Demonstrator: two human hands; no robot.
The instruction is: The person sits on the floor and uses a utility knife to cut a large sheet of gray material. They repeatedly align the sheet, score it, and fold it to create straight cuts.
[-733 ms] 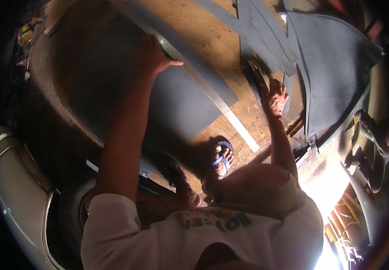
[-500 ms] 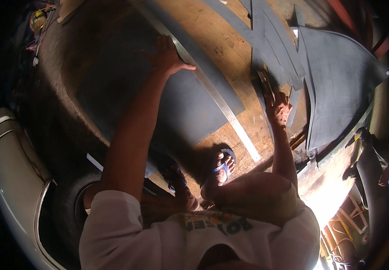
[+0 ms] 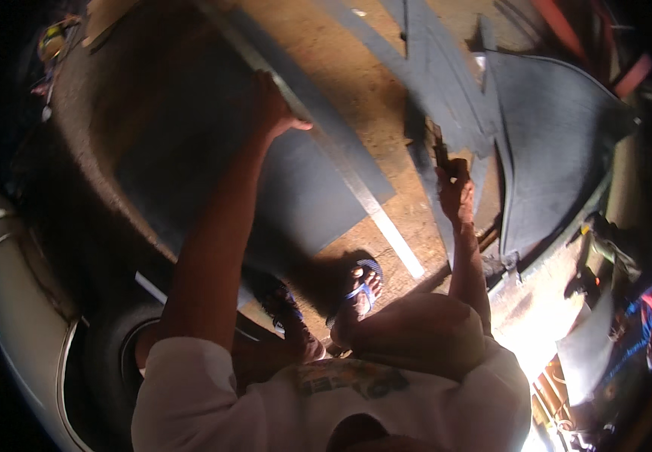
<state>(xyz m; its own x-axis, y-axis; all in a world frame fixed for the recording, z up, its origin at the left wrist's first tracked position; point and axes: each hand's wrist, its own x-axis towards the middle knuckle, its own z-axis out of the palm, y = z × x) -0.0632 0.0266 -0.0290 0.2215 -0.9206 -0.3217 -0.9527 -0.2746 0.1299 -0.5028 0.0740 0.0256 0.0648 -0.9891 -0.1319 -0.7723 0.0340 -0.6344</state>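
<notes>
A long metal straightedge (image 3: 341, 169) lies slantwise across a dark grey flat sheet (image 3: 296, 203) on a worn brown board (image 3: 371, 83). My left hand (image 3: 269, 109) rests over the straightedge and the sheet, its thumb stretched out along the metal. Closed in my right hand (image 3: 458, 192) is a dark narrow tool (image 3: 439, 147), its tip pointing away from me; shadow hides its exact kind. This hand is beside loose dark grey strips (image 3: 450, 90), to the right of the straightedge.
A larger curved grey sheet (image 3: 552, 143) stands at the right. My sandalled foot (image 3: 360, 290) is close to the straightedge's near end. A tyre (image 3: 111, 339) and a pale vehicle panel (image 3: 24, 301) are at the lower left. Bright light falls at the lower right.
The whole view has shifted slightly. My right hand has turned a little with the tool, which now looks darker. My left hand remains at the straightedge.
</notes>
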